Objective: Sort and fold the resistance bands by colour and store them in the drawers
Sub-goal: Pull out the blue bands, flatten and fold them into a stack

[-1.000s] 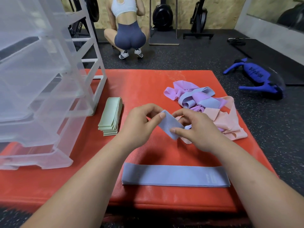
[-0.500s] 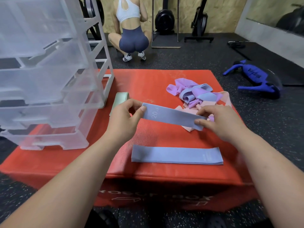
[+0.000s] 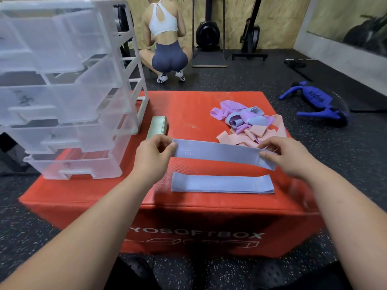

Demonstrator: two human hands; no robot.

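Held lilac-blue flat band [image 3: 222, 152]: matt woven cloth, finely ribbed.
Clear drawer tower [image 3: 62, 91]: translucent, glossy plastic.
Red padded box [image 3: 188, 109]: smooth vinyl, slight sheen.

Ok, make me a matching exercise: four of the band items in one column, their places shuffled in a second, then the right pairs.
1 numbered blue band
2 blue stack
3 green stack
4 pink and purple heap

A beside the drawer unit
B pinched between left hand and right hand
C flat near the red box front edge
D tangled at the far right

Pairs: 1-B, 2-C, 3-A, 4-D
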